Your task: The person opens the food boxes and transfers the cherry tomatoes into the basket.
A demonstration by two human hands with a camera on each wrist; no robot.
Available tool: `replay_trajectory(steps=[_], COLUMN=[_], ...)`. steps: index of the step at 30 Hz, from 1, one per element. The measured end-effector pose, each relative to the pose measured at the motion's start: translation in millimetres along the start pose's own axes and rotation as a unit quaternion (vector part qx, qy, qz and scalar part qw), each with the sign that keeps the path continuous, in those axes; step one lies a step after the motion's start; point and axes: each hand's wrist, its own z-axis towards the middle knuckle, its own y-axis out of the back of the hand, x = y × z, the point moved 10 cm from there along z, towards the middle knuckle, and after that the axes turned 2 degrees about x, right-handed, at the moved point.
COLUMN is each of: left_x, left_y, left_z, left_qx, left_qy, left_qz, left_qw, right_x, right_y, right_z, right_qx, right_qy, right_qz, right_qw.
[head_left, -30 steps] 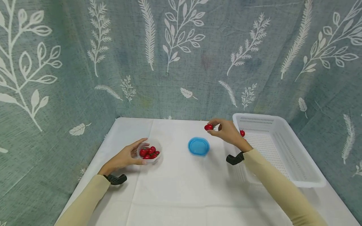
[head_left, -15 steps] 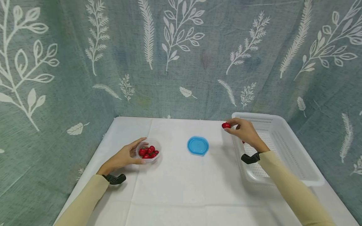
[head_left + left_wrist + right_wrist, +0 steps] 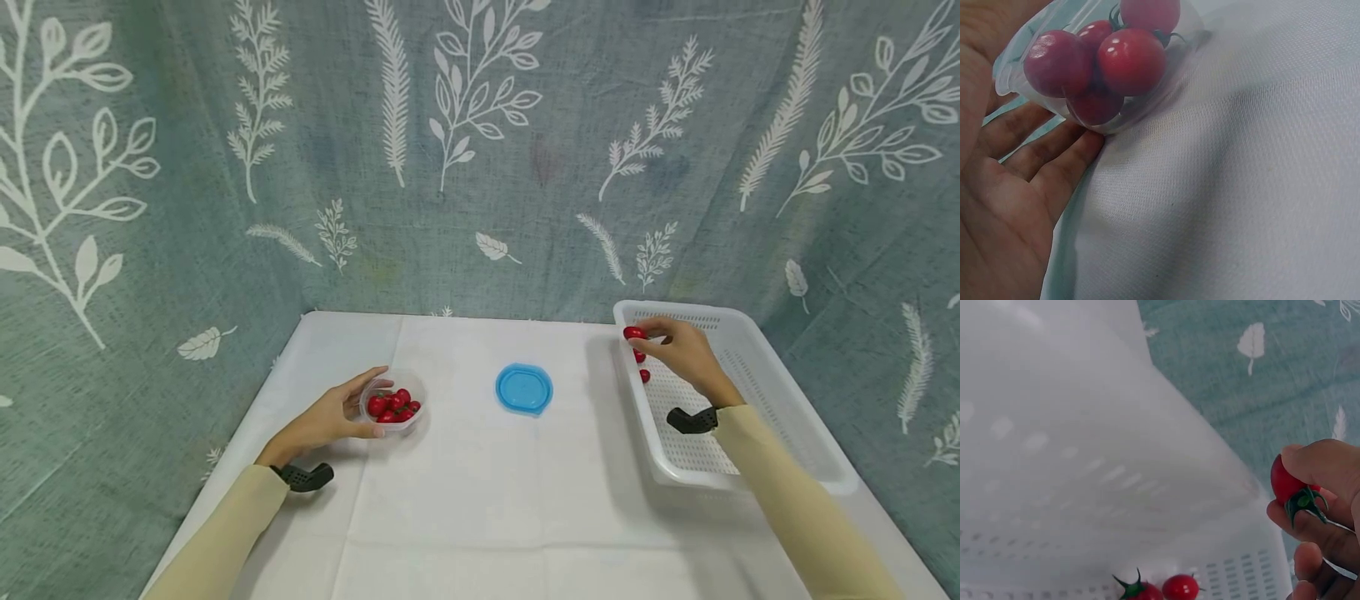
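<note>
My right hand (image 3: 686,354) pinches a cherry tomato (image 3: 633,332) between thumb and fingers, over the left side of a white basket (image 3: 660,462). Its green stem cap (image 3: 1305,503) shows in the right wrist view. Two more cherry tomatoes (image 3: 1180,587) lie in the basket below that hand. On the left, my left hand (image 3: 330,421) holds a small clear plastic container (image 3: 417,387) from its left side, thumb near and fingers far. Several red tomatoes (image 3: 1132,62) sit inside it, some with green stems. The left wrist view shows fingers under the container's side.
A blue lid (image 3: 524,388) lies on the white tablecloth (image 3: 480,492) between the container and the basket. Behind the table hangs a grey-green curtain (image 3: 420,250) with white leaf prints. The basket has raised walls and a perforated floor.
My right hand has moved right with the pinched tomato, from above the table near the blue lid to over the basket's left side. My left hand and the container have stayed in place.
</note>
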Motion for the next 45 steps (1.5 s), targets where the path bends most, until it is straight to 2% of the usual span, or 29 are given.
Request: replay_trajectory(steps=[11,20,32,40,45], left_x=[-1.5,0.0,-2.0,-2.4,-3.0], left_y=[-0.5,-0.9,-2.9,-3.3,-1.9], left_z=[0.4,0.3,-1.2,-2.5,-1.9], left_qx=[0.003,0.002,0.004,-0.002,-0.004], left_qy=[-0.015,-0.010,-0.020,-0.018,-0.018], left_qz=[0.001,-0.003,-0.009,-0.004,-0.004], left_qw=[0.9999,0.9999,0.9998,0.9998,0.9998], right_x=[-32.1,-53.9,-70.9,-78.0,-80.3], right_y=[13.4,8.3,-1.6,-3.4,-2.4], right_z=[0.7,0.0,3.1,4.2,4.9], right_qx=[-0.011,0.009,0.032,0.049,0.043], right_qy=[-0.024,-0.034,-0.033,-0.051,-0.055], right_qz=[-0.005,-0.016,-0.073,-0.089,-0.098], right_qw=[1.000,0.999,0.996,0.994,0.993])
